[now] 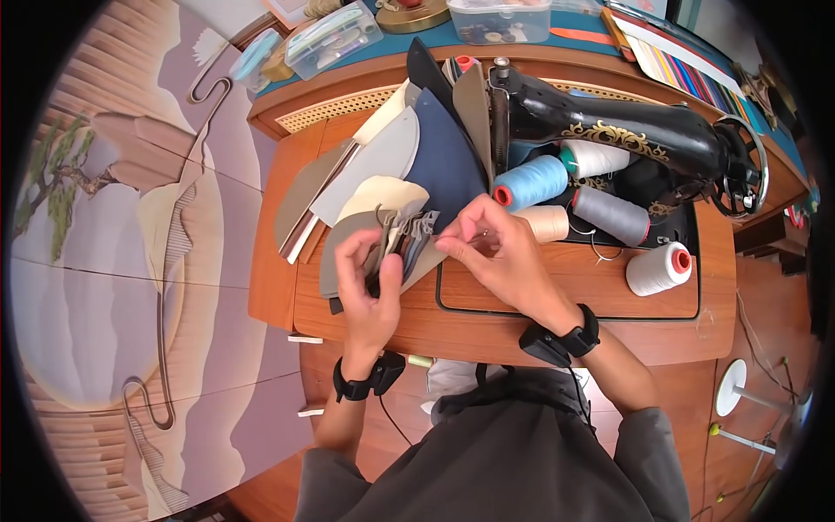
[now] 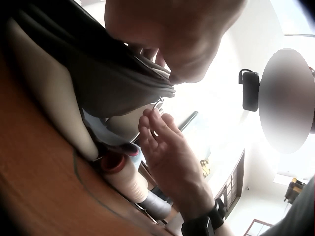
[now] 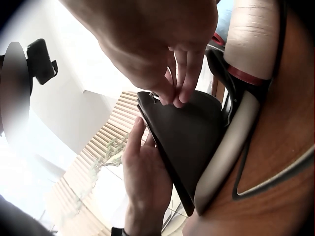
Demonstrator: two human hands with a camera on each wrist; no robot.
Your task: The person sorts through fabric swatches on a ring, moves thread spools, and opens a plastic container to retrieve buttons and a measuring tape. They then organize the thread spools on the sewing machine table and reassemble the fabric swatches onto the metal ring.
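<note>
Curved fabric panels in grey (image 1: 370, 165), navy (image 1: 445, 148) and cream (image 1: 383, 197) lie fanned on the table left of the sewing machine. My left hand (image 1: 370, 291) holds their gathered narrow ends between thumb and fingers. Beside it, my right hand (image 1: 509, 261) pinches a small thin metal piece, which looks like a ring or pin. In the left wrist view, this metal piece (image 2: 158, 103) touches the panel corner at the fingertips of the right hand (image 2: 172, 162). A dark panel (image 3: 187, 132) stands tilted between the right hand (image 3: 152, 39) and left hand (image 3: 147, 179) in the right wrist view.
A black sewing machine (image 1: 609, 122) stands at the right. Thread cones in blue (image 1: 535, 181), grey (image 1: 611, 217), peach (image 1: 546, 223) and white (image 1: 657, 270) lie around its front. Plastic boxes (image 1: 335, 39) sit on the back shelf; a painted screen (image 1: 217, 348) stands left.
</note>
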